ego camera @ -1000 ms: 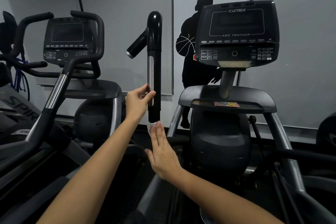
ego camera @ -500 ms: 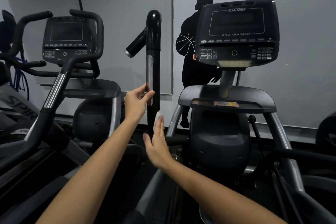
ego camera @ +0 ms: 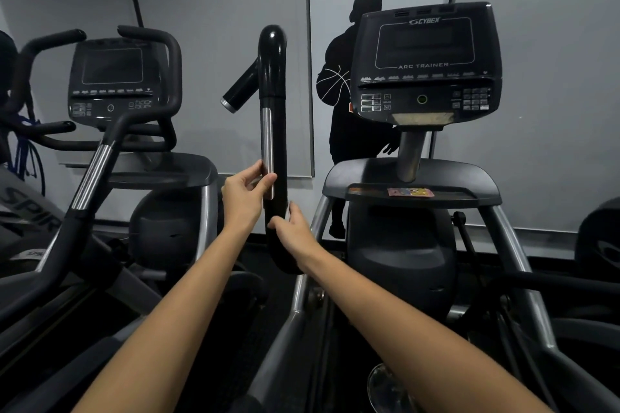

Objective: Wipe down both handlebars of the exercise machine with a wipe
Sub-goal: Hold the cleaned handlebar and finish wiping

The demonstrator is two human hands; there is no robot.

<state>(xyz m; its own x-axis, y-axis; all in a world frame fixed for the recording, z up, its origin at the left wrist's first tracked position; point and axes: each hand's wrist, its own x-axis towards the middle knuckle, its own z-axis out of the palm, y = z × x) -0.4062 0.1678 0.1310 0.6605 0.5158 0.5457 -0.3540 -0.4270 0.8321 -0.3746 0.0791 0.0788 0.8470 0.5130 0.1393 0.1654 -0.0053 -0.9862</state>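
Two hands on black handlebar (ego camera: 273, 131), wipe (ego camera: 287, 211)

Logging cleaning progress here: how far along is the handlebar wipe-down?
Nothing shows as finished. In hand: the right hand grips the wipe round the upright handlebar, low on it; the left hand pinches it just above. Left: its upper length and the second handlebar, out of view.

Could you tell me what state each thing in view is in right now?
left hand: pinches the handlebar at its metal strip.
right hand: curled round the handlebar lower down, pressing the wipe on it.
wipe: mostly hidden, a white edge shows above the fingers.
handlebar: upright, held by both hands.
console: screen dark.
second machine's console: screen dark.
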